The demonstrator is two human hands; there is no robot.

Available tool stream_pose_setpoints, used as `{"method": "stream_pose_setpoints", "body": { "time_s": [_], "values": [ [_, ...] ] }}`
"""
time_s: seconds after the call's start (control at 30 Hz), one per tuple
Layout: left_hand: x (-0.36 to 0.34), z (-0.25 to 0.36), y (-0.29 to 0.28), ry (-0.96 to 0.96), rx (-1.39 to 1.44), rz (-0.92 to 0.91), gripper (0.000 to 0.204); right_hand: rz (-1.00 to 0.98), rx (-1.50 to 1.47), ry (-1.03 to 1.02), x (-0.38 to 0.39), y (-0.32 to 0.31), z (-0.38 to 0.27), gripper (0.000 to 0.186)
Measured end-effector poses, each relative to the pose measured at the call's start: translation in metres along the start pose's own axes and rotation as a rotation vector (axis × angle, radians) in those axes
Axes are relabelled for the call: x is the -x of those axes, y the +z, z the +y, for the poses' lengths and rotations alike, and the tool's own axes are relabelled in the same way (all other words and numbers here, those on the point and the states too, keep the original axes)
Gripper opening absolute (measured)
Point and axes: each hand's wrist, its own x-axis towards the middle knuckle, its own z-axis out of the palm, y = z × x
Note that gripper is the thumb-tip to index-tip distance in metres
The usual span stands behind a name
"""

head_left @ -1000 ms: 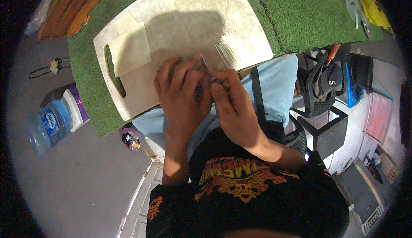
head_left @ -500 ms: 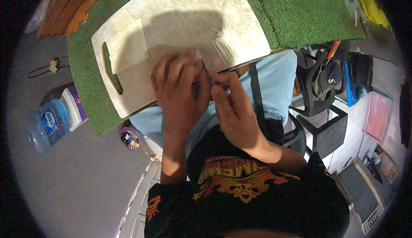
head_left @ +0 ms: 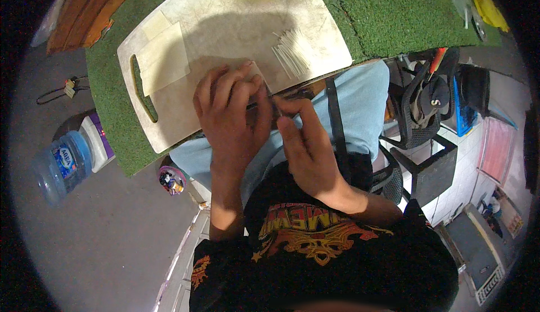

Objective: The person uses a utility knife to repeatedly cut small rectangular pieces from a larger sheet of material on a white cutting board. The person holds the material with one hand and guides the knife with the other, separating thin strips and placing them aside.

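A worn white cutting board (head_left: 247, 0) with a slot handle lies in front of me. Over its near edge, my left hand (head_left: 233, 109) is bent with fingers spread, fingertips down by the corner of a pale sheet (head_left: 260, 73). Just right of it, my right hand (head_left: 315, 157) pinches a thin, narrow thing between thumb and forefinger; its kind is too small to make out. Pale rectangular sheets (head_left: 167, 56) overlap on the board's left part. To the right lies a loose bundle of thin white sticks (head_left: 292, 53).
Green turf-like matting (head_left: 394, 14) covers the table under the board. A large blue water bottle (head_left: 64, 163) and a small tub of bits (head_left: 171, 180) are at the left. Black chairs stand at the right, one with a dark cap (head_left: 434, 101) on it.
My left hand's fingers have spread a little and shifted slightly left, baring more of the sheet's corner. My right hand keeps its pinch in nearly the same place.
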Motion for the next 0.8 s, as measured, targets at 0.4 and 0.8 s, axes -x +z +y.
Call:
{"method": "stream_pose_setpoints", "body": {
  "time_s": [0.4, 0.8],
  "values": [
    [-0.002, -0.002, 0.0, 0.023, 0.034, 0.013, 0.014, -0.047, -0.018, -0.038, 0.0, -0.006, 0.015, 0.024],
    [0.002, -0.007, -0.003, 0.03, -0.004, -0.002, 0.018, -0.022, -0.03, 0.036, 0.004, -0.01, 0.006, 0.026]
  ]
}}
